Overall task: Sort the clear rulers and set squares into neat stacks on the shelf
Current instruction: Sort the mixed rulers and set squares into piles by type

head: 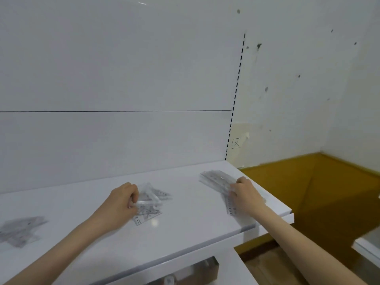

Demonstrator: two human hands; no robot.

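Note:
On the white shelf [185,214] lie three groups of clear plastic pieces. My left hand [121,200] curls its fingers round a clear ruler [148,201] above a loose pile of set squares [149,210] at the shelf's middle. My right hand [245,192] grips the near end of a stack of clear rulers [218,178] at the shelf's right end, with one ruler [230,206] poking out under the hand. A third blurred heap of set squares [20,229] lies at the far left.
The shelf's right end [287,212] and front edge [185,256] drop off to a yellow-brown floor [308,192]. A white back panel [123,130] rises behind. Another white surface corner [368,245] shows at the right. A lower shelf with items sits below.

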